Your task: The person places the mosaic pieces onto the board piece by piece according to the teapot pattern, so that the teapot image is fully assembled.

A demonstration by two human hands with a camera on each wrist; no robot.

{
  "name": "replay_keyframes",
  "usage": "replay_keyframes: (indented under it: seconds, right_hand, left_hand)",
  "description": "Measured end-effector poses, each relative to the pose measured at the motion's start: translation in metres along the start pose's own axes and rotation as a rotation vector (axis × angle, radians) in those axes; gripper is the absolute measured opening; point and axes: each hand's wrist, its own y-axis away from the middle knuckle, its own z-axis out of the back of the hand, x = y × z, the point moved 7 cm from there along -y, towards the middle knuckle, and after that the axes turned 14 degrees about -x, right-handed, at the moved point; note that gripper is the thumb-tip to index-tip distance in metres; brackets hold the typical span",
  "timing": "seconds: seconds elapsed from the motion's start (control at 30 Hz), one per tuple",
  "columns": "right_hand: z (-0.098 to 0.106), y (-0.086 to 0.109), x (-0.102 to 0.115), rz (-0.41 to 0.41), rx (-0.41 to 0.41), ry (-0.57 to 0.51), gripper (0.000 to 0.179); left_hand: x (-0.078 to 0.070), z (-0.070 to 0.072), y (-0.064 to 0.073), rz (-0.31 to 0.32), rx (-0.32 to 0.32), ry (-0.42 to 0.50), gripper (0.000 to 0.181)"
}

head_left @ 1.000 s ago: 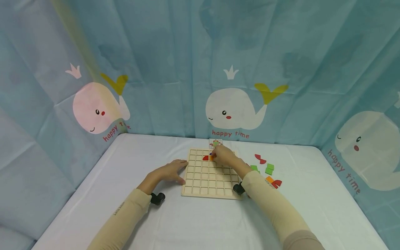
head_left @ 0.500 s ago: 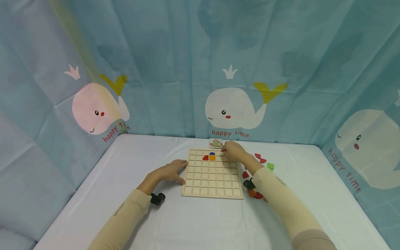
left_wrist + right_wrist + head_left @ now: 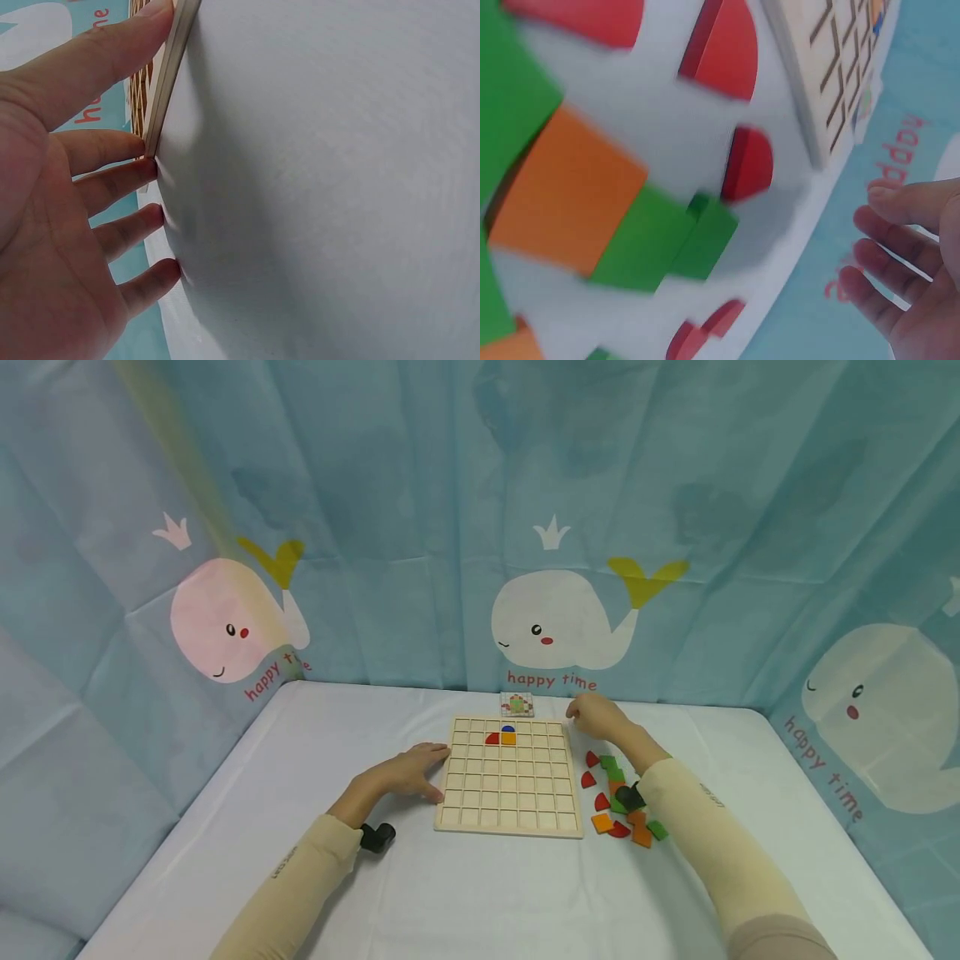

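Observation:
A wooden grid board (image 3: 509, 797) lies flat on the table. Near its far edge sit a red quarter-circle piece (image 3: 492, 739), an orange square piece (image 3: 508, 739) and a blue rounded piece (image 3: 507, 728). My left hand (image 3: 408, 771) rests at the board's left side, thumb and fingers spread; in the left wrist view the thumb (image 3: 112, 56) touches the wooden edge. Off the far right corner of the board, above the table, is my right hand (image 3: 597, 716). Its fingers (image 3: 889, 274) are loosely bent in the right wrist view, with nothing visible between them.
Loose red quarter-circles (image 3: 588, 780), green squares (image 3: 657, 830) and orange squares (image 3: 602, 823) lie scattered right of the board, partly under my right forearm. A small patterned card (image 3: 517, 705) lies beyond the board's far edge. A blue whale-print curtain (image 3: 397, 610) hangs behind the table.
My right hand has left the blue and orange pieces on the board and moved right, past the board's far right corner. The left hand stays at the board's left edge.

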Motion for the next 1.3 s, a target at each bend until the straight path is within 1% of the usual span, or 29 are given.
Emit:
replay_keyframes:
  seconds: [0.17, 0.3, 0.4, 0.57, 0.8, 0.93, 1.07, 1.3]
  right_hand:
    - [0.008, 0.011, -0.022, -0.076, 0.010, -0.001, 0.027]
    - [0.014, 0.021, -0.039, -0.159, 0.027, -0.018, 0.027]
    - [0.013, 0.029, -0.052, -0.213, 0.038, -0.020, 0.028]
    - [0.008, 0.043, -0.071, -0.277, 0.081, -0.014, 0.030]
    - [0.009, 0.062, -0.091, -0.385, 0.090, 0.048, 0.036]
    - [0.008, 0.065, -0.095, -0.407, 0.103, 0.041, 0.034]
    - [0.006, 0.067, -0.095, -0.396, 0.099, 0.026, 0.032]
    - [0.003, 0.067, -0.094, -0.407, 0.084, 0.018, 0.035]
  left_hand:
    - [-0.001, 0.000, 0.001, -0.010, 0.006, 0.008, 0.088]
    - [0.000, 0.001, 0.002, -0.010, 0.005, -0.010, 0.088]
    - [0.001, 0.002, 0.002, -0.002, 0.004, -0.017, 0.088]
    - [0.001, 0.002, 0.001, -0.003, 0.007, -0.016, 0.089]
    - [-0.001, 0.001, 0.001, -0.003, 0.014, -0.013, 0.089]
    - [-0.001, 0.001, 0.000, 0.001, 0.010, -0.016, 0.089]
    - [-0.001, 0.001, -0.001, -0.006, 0.008, -0.021, 0.089]
    - [-0.001, 0.000, 0.000, -0.014, 0.007, -0.014, 0.089]
